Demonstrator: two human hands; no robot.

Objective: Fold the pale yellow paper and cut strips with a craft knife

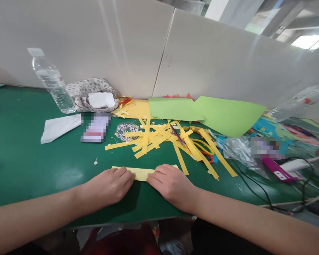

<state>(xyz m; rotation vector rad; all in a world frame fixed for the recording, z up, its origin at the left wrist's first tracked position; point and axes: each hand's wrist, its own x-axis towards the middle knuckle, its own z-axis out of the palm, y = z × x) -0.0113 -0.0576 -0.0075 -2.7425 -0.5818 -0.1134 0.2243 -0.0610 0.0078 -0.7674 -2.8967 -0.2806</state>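
Near the front edge of the green table [69, 177], a pale yellow paper strip [141, 174] lies crosswise between my hands. My left hand [116, 184] is closed on its left part, fingers curled over the paper. On the right part, my right hand [172, 186] is closed in the same way, thumb side toward the middle. The strip's far corners show past both hands; its ends are partly hidden under my fingers. Just beyond the hands lies a loose pile of cut yellow paper strips [154, 140], with scissors [206, 148] with yellow and red handles among them.
Green paper sheets [225, 113] lean by the grey partition. A water bottle [53, 83], a patterned cloth pouch [93, 86], a phone [97, 128], a white tissue [60, 127] and a round clear case [126, 131] stand or lie left. Right are a magenta tool [278, 170] and cables.
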